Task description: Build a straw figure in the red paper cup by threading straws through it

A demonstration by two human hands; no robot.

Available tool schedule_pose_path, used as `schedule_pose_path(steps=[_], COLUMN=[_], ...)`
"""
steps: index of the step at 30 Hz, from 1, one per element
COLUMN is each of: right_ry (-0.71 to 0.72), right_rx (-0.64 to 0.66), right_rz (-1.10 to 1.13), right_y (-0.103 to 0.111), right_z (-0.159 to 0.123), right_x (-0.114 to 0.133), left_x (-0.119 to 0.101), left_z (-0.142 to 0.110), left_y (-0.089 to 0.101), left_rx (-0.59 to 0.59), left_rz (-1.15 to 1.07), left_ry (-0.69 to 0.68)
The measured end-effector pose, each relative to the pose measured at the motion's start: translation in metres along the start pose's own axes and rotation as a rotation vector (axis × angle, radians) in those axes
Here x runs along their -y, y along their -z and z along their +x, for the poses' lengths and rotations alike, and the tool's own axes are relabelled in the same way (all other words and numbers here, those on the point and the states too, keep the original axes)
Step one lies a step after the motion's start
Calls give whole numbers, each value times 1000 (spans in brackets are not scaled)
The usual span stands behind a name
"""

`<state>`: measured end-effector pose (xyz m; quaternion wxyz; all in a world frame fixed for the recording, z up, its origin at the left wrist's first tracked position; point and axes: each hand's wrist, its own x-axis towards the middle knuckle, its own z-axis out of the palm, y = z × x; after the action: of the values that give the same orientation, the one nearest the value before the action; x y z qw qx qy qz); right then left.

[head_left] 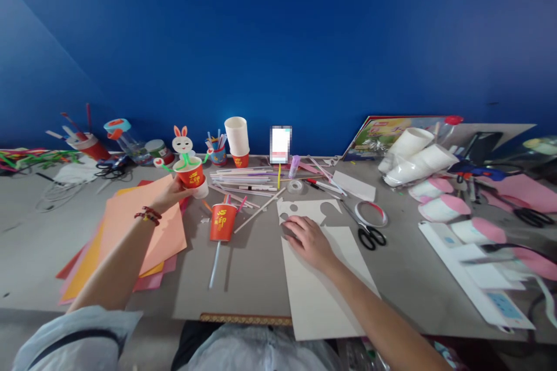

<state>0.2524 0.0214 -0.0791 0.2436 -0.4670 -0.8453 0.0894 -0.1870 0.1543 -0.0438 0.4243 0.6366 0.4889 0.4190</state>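
My left hand (172, 192) is wrapped around a red paper cup (190, 176) with yellow characters. From its top rises a white paper rabbit face (182, 144) with orange ears, and green stems with small white-and-red ends stick out at both sides. A white rounded part shows below the cup. My right hand (308, 239) rests on white paper (326, 295), thumb and fingers slightly apart, nothing seen in them. Just beyond its fingertips lies a paper scrap (304, 208) with cut-out holes. Between my hands stands another red paper cup (223, 223), with pink strips inside and a pale straw (214, 265) below it.
Coloured paper (148, 220) lies under my left forearm. Straws and pens (243, 179) spread across the middle. Scissors (369, 236) and a tape roll (371, 214) lie right of my right hand. Bagged paper cups (418, 159) and a white power strip (474, 278) are farther right.
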Motion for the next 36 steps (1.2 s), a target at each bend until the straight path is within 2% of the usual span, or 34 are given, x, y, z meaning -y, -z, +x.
schedule_pose_path(steps=[13,22,28,31,36], right_ry=[0,7,12,14,18], right_rx=[-2,-5,-20,-27,-28], right_rz=[2,5,-3,-4,1], right_y=[-2,-1,-3,-4,-4], right_z=[0,1,0,0,-1], right_x=[-3,-3,-2,-3,-3], left_x=[6,7,0,-5,-7], left_z=[-10,-11,-15,-17,-37], left_y=[-10,-20,-18,-11,-2], left_rx=[66,38,25,-68,-360], left_rz=[5,-32,-29,28,104], left_ry=[53,-1,-68,-91,-89])
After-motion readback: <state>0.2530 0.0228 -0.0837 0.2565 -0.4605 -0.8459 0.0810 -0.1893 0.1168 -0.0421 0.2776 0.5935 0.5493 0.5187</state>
